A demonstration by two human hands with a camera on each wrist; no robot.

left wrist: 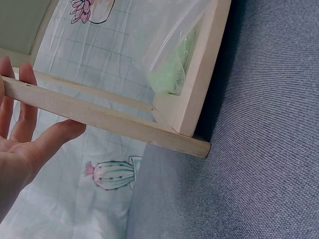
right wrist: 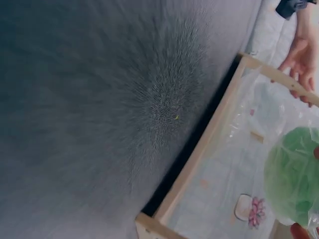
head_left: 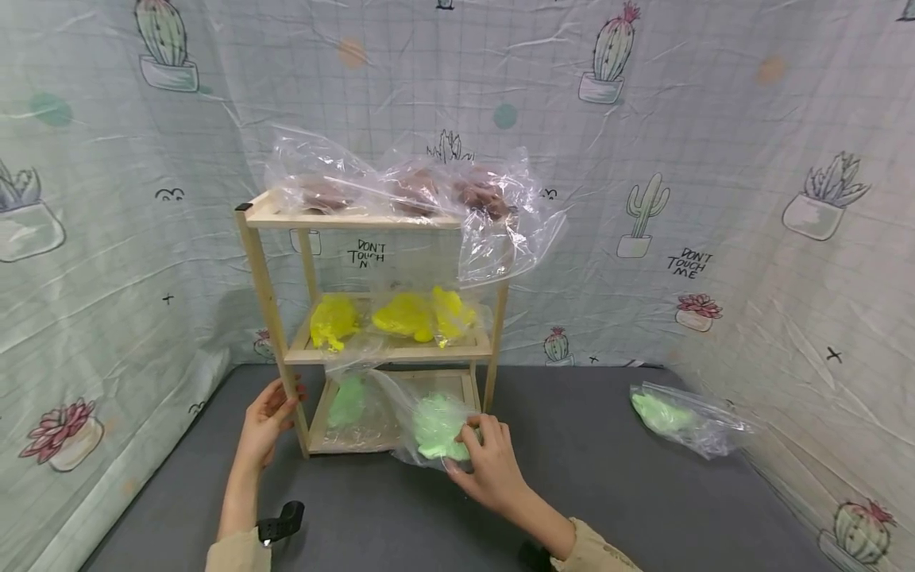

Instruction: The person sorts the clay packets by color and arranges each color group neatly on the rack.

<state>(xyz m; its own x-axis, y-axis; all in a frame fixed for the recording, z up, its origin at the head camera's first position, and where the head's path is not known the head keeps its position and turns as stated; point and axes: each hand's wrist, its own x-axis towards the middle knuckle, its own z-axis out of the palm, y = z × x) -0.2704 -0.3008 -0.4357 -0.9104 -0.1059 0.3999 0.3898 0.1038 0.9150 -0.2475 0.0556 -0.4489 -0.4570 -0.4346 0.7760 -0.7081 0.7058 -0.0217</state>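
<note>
A three-tier wooden shelf (head_left: 268, 302) stands on a grey tabletop (head_left: 608, 477). My right hand (head_left: 489, 465) grips a clear bag with a light green lump (head_left: 438, 429) at the front right of the lowest tier; the same green bag (right wrist: 294, 179) fills the right wrist view's corner. My left hand (head_left: 266, 417) rests against the shelf's front left post (left wrist: 99, 117), which lies between its straight fingers and thumb (left wrist: 60, 132). Another green bag (head_left: 348, 403) lies on the lowest tier and shows in the left wrist view as a green lump (left wrist: 172, 74).
Yellow bagged items (head_left: 403, 318) fill the middle tier and brown bagged items (head_left: 415, 191) the top, one bag hanging over the right edge. A further green bag (head_left: 679, 417) lies on the table at the right. Cactus-print cloth (head_left: 750, 199) walls in the table.
</note>
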